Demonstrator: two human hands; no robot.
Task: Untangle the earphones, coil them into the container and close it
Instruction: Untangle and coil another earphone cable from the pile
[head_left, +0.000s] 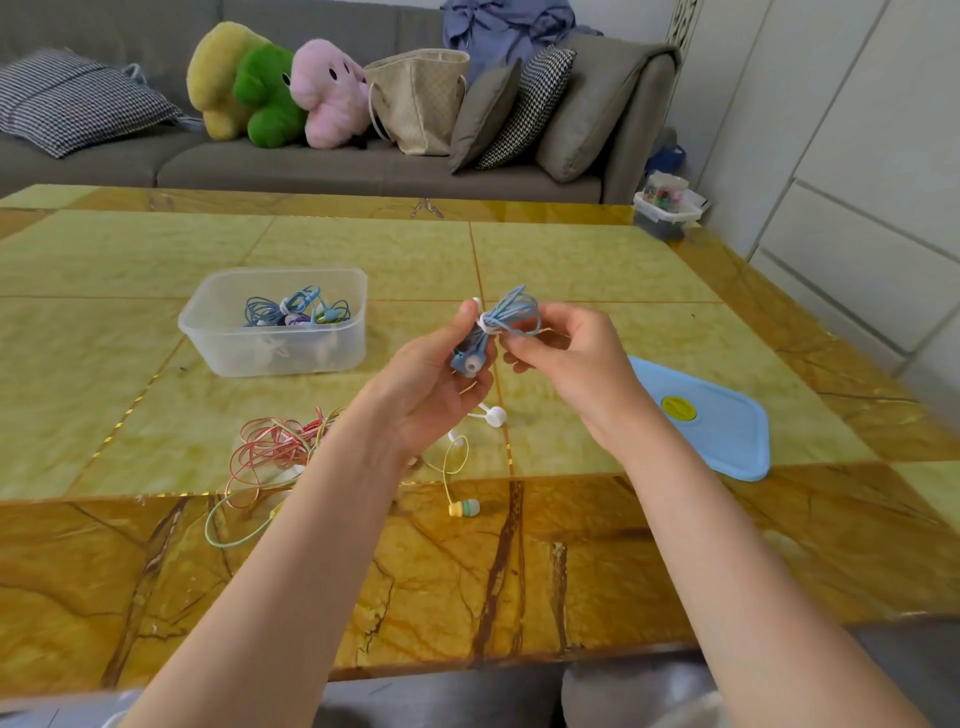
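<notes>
While the left hand (431, 384) grips the coiled blue earphones (498, 325) above the table (597, 260), right hand (566, 358) fingers pinch the white tie, likely securing the bundle for the open container (272, 322) nearby.

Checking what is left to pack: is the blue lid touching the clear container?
Apart. The head view shows the blue lid flat on the table at right, the clear container far left, with bare tabletop and both hands between.
</notes>
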